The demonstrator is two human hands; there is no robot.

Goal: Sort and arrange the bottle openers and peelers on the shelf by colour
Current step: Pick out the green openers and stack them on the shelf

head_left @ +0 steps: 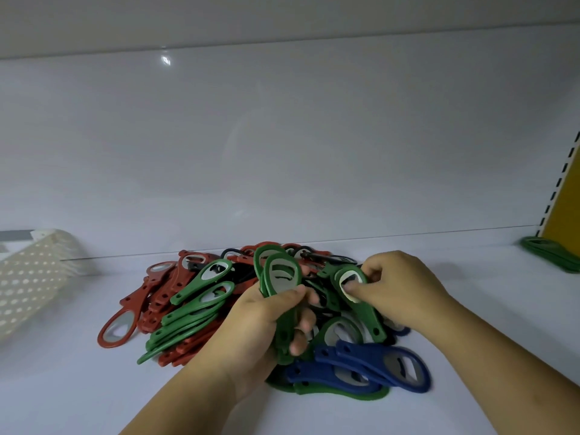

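Right up close, bare white shelf [94, 387] lies open on either side of my forearms. Just beyond, blue openers [376, 362] lie flat at the pile's near edge. My left hand [251, 324] grips a bunch of green openers [279, 277], fingers [306, 321] curled round the handles. My right hand [398, 287] pinches a single green opener [354, 287] by its metal head. Red openers [150, 299] sprawl to the left. Farther back, a perforated basket [28, 277] stands at the left edge and a green stack [552, 252] at the right, before the back panel [282, 136].

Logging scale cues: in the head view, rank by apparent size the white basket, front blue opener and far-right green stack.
1. white basket, cropped by the frame
2. front blue opener
3. green stack, farther back and cropped, so rank unsure
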